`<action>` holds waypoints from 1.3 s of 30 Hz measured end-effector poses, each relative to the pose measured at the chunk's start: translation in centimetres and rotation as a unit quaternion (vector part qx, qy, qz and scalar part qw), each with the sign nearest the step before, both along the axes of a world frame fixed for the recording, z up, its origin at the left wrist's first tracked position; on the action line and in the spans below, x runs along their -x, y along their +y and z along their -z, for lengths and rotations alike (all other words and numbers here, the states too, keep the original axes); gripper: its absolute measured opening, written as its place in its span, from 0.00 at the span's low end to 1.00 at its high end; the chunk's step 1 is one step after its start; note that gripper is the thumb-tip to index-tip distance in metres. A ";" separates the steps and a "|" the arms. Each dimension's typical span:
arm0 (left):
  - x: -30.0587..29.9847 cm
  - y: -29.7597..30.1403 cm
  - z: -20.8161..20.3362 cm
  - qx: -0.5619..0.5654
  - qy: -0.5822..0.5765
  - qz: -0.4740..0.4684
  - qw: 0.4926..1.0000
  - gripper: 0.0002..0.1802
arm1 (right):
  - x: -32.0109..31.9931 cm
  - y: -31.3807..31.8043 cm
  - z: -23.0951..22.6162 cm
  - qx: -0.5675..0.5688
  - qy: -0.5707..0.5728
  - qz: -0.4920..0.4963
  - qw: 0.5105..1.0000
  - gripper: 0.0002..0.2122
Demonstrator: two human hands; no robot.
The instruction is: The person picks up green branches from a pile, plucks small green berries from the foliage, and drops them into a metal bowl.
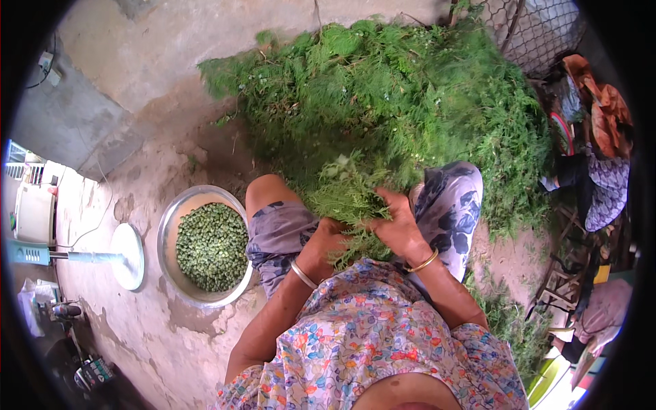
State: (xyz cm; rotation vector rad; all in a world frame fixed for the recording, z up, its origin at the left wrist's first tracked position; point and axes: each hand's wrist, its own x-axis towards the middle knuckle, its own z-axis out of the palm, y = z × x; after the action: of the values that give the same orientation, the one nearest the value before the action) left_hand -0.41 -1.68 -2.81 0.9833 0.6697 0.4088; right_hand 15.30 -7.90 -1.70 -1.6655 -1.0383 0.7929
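A leafy green conifer sprig is held over my lap between both hands. My left hand is closed on its lower left side, the fingers partly covered by foliage. My right hand grips it from the right, thumb and fingers pinched on the stem. To the left of my knee stands a wide metal basin, holding a heap of small, round, green cones. Beyond my knees lies a big pile of cut conifer branches, some bearing small pale cones.
A fan's round white base and blue pole rest left of the basin. More loose greenery lies on the right, near a small wooden frame. Orange cloth and patterned fabric are heaped at the far right. Wire mesh stands behind.
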 end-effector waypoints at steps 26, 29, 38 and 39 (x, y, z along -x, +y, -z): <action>27.1 11.9 5.0 -0.439 0.623 -0.292 0.578 0.29 | -7.7 -0.9 0.2 -0.164 0.636 -0.131 0.742 0.20; 27.1 12.0 4.9 -0.382 0.515 -0.409 0.650 0.20 | -7.8 -1.9 3.1 -0.133 0.642 -0.080 0.751 0.25; 6.7 2.3 -3.6 -0.110 0.034 -0.212 0.971 0.08 | -7.8 -4.5 5.4 -0.143 0.610 -0.018 0.779 0.18; 4.3 1.3 -3.9 -0.083 0.001 -0.164 0.983 0.07 | -7.6 -4.4 5.0 -0.105 0.548 0.025 0.829 0.19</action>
State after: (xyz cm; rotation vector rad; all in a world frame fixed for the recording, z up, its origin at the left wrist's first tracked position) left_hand -4.67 -0.41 1.09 1.0322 0.8123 0.7642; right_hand 22.86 -12.31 -6.70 -0.7699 -0.2276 1.3025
